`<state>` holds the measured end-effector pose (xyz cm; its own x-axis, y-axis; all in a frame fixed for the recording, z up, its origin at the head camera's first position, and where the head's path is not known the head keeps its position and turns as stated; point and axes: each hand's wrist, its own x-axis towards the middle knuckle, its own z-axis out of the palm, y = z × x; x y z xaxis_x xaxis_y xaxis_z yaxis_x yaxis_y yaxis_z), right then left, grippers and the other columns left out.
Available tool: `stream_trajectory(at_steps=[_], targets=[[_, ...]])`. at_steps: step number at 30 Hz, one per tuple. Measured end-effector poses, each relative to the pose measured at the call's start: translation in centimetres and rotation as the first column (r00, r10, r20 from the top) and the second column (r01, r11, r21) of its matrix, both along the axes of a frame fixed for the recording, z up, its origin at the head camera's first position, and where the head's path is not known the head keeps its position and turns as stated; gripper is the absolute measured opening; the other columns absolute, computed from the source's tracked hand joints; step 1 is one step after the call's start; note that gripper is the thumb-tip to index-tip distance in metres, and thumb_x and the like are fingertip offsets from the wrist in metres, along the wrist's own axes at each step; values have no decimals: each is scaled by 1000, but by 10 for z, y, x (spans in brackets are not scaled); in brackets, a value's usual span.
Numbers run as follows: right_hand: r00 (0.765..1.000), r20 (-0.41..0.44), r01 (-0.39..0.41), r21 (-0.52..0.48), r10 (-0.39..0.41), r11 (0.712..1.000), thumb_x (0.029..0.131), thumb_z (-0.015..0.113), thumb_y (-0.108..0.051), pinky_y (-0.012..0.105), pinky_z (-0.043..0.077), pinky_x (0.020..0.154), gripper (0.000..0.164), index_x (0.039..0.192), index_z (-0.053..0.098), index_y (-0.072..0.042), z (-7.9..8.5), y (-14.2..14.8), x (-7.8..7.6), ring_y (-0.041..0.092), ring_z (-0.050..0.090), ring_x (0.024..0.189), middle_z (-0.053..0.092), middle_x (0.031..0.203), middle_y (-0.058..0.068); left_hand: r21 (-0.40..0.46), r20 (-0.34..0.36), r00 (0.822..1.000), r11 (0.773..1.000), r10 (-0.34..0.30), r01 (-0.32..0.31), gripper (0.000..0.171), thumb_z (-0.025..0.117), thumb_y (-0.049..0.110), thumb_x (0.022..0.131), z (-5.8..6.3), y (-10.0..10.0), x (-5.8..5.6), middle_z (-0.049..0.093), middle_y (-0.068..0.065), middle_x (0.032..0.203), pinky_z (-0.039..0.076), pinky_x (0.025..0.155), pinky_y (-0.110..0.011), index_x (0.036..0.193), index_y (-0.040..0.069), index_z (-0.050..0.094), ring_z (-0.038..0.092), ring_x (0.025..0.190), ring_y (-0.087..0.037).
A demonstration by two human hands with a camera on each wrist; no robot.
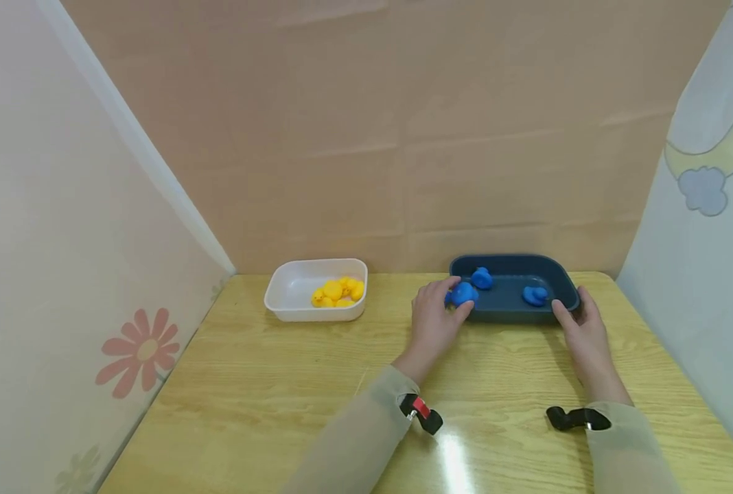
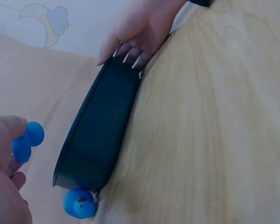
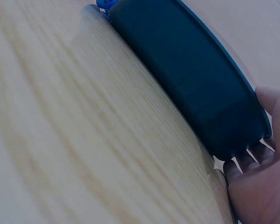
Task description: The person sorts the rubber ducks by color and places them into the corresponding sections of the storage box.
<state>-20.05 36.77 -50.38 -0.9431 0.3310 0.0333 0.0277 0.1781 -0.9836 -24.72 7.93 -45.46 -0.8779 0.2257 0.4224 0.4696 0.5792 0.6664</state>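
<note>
My left hand (image 1: 434, 315) pinches a blue rubber duck (image 1: 464, 293) between thumb and fingers, at the left end of a dark blue tray (image 1: 508, 317). In the left wrist view that duck (image 2: 22, 147) is held up off the table. Another blue duck (image 2: 80, 203) sits on the table against the tray's left end, mostly covered in the head view. Inside the tray lie two more blue ducks, one at the back left (image 1: 482, 278) and one toward the right (image 1: 535, 296). My right hand (image 1: 585, 336) holds the tray's right end, thumb at the rim, fingers against the outer wall.
A white tray (image 1: 289, 314) with several yellow ducks (image 1: 335, 291) stands left of the dark tray on the wooden table (image 1: 268, 405). A brown paper-like wall (image 1: 397, 137) rises behind, and printed white panels flank both sides.
</note>
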Motion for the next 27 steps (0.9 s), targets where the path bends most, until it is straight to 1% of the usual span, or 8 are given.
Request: stream_trajectory(at_steps=[6, 13, 20, 27], targets=[[1000, -3, -6, 1, 6, 1000, 117, 50, -43, 19, 12, 130, 88, 177, -10, -15, 0, -2, 1, 33, -3, 169, -10, 183, 15, -34, -27, 999, 999, 16, -17, 50, 82, 36, 103, 7, 4, -14, 73, 2, 137, 46, 107, -41, 148, 19, 69, 62, 126, -21], [1000, 0, -6, 5, 6, 1000, 118, 49, -43, 21, 11, 130, 88, 177, -10, -14, -1, -3, 1, 34, -3, 168, -10, 183, 16, -87, -45, 998, 995, 39, -43, 49, 84, 35, 102, 9, 10, -28, 73, 3, 139, 45, 110, -40, 147, 21, 71, 62, 128, -19], [1000, 1, 0, 12, 0, 1000, 117, 50, -45, 25, 10, 132, 89, 177, -10, -17, -1, -2, -1, 33, -4, 169, -10, 183, 14, -161, -40, 998, 985, 52, -57, 50, 82, 39, 103, 9, 14, -38, 72, 4, 141, 46, 109, -40, 148, 23, 70, 62, 130, -19], [1000, 10, 2, 22, -2, 1000, 117, 50, -47, 29, 11, 133, 90, 178, -9, -18, -4, -4, -2, 34, -1, 169, -7, 184, 14, -194, -8, 999, 979, 53, -53, 51, 81, 41, 103, 6, 15, -44, 71, 4, 142, 45, 110, -40, 150, 24, 69, 61, 132, -18]])
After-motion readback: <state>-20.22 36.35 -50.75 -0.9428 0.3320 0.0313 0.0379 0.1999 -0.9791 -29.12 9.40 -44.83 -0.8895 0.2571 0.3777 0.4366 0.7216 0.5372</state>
